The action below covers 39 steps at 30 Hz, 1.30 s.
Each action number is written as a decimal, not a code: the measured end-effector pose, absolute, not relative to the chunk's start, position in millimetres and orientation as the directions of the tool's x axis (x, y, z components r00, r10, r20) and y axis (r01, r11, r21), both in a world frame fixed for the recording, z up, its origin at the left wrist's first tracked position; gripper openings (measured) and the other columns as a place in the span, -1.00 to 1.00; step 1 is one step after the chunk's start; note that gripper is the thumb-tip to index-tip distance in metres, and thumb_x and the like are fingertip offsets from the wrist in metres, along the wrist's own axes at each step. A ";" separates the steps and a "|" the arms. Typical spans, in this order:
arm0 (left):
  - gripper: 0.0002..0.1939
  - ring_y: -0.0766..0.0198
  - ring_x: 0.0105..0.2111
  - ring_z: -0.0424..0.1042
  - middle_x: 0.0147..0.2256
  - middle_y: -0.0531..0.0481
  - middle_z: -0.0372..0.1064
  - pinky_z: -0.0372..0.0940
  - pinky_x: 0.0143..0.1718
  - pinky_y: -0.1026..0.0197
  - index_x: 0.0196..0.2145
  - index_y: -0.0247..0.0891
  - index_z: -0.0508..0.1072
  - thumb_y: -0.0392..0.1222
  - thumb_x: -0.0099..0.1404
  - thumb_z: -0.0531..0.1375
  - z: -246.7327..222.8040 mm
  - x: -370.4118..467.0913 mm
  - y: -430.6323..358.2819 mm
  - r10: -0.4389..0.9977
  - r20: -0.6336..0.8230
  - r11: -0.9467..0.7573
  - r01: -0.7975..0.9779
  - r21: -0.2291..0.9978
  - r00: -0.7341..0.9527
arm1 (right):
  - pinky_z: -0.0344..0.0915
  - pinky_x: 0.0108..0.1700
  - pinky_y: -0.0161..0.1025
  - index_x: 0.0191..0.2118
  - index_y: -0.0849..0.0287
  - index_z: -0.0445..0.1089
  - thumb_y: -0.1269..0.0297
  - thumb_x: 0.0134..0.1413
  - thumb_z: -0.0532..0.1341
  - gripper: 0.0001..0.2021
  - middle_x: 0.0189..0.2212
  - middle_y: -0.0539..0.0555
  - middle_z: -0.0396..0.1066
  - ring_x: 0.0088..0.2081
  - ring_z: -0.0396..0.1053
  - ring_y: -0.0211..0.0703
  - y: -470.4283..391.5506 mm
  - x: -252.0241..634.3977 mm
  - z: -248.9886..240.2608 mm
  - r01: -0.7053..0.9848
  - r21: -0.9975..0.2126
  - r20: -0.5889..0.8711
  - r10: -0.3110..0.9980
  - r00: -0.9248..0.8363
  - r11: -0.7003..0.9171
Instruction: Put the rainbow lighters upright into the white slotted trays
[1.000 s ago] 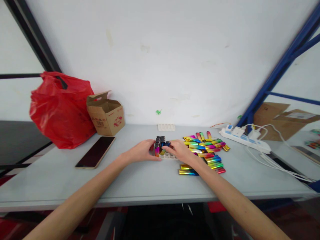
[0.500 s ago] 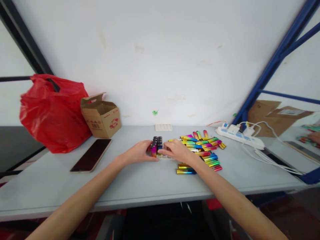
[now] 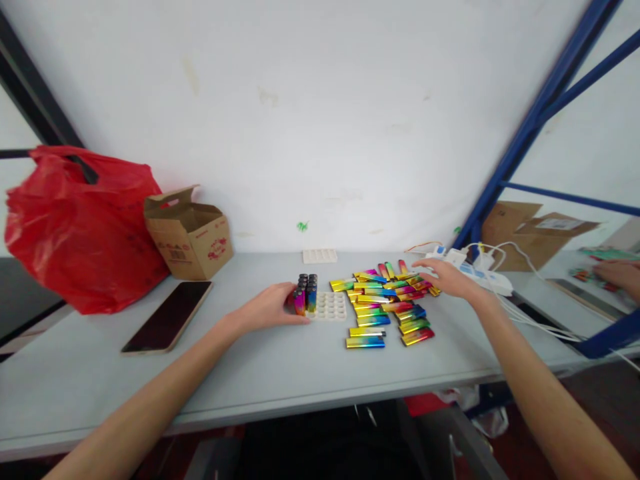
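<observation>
Several shiny rainbow-coloured lighters with dark tops (image 3: 307,293) stand upright in rows at the left end of a white tray with round cells (image 3: 332,307). My left hand (image 3: 270,307) curls around that left end, its thumb along the front and its fingers beside the standing lighters. Many more metallic lighters (image 3: 373,300) lie flat in a loose pile right of the tray. Over the pile's far right edge is my right hand (image 3: 447,277), fingers stretched out and apart; no lighter shows in it.
Against the wall lies a second white tray (image 3: 320,256). To the left are a phone (image 3: 167,317), an open cardboard box (image 3: 193,237) and a red plastic bag (image 3: 85,233). A power strip with cables (image 3: 485,277) lies right. Another person's hand (image 3: 620,275) shows at far right.
My right hand has moved from the tray to the right edge of the pile, uncovering the tray's cells. My left hand stays at the tray. The view has shifted slightly right.
</observation>
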<state>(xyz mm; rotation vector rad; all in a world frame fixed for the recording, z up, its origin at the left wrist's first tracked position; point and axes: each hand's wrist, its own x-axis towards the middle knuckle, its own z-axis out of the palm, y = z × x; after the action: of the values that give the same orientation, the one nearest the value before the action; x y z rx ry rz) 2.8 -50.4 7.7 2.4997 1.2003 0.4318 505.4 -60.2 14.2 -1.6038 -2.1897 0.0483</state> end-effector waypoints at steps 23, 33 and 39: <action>-0.46 0.11 -0.40 0.44 -0.34 -0.04 0.52 0.28 -0.39 0.13 -0.28 -0.18 0.46 0.32 0.05 0.39 5.4 0.5 -46.2 0.787 0.129 -0.587 0.666 0.460 0.604 | 0.40 -0.25 -0.09 -0.05 0.13 0.41 -0.07 0.40 0.06 -0.61 -0.33 0.17 0.57 -0.35 0.50 0.02 -85.7 484.7 1.3 0.868 -0.413 0.448 0.891 -0.071 0.277; -0.46 0.08 -0.37 0.45 -0.32 -0.07 0.50 0.30 -0.33 0.09 -0.28 -0.18 0.42 0.33 0.08 0.39 3.0 0.6 -47.5 0.780 0.148 -0.607 0.678 0.414 0.608 | 0.35 -0.34 -0.28 -0.34 0.12 0.42 -0.28 0.03 0.38 -0.50 -0.46 -0.04 0.36 -0.41 0.33 -0.23 -52.1 372.3 47.8 0.114 -0.901 0.433 0.878 0.206 0.418; -0.41 -0.01 -0.24 0.46 -0.21 -0.15 0.48 0.35 -0.17 0.02 -0.28 -0.21 0.45 0.36 0.06 0.40 0.9 4.4 -48.0 0.755 0.223 -0.647 0.648 0.401 0.617 | 0.26 -0.45 -0.33 -0.16 0.05 0.34 -0.24 0.09 0.36 -0.52 -0.38 -0.07 0.43 -0.52 0.27 -0.33 -46.5 299.4 61.0 -0.168 -0.944 0.310 0.938 -0.155 0.284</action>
<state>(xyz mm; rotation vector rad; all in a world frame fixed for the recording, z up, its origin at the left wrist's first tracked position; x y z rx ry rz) 4.4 -48.0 0.9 2.5625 1.1407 0.5441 299.4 -46.5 61.0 -0.7889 -1.3577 1.1706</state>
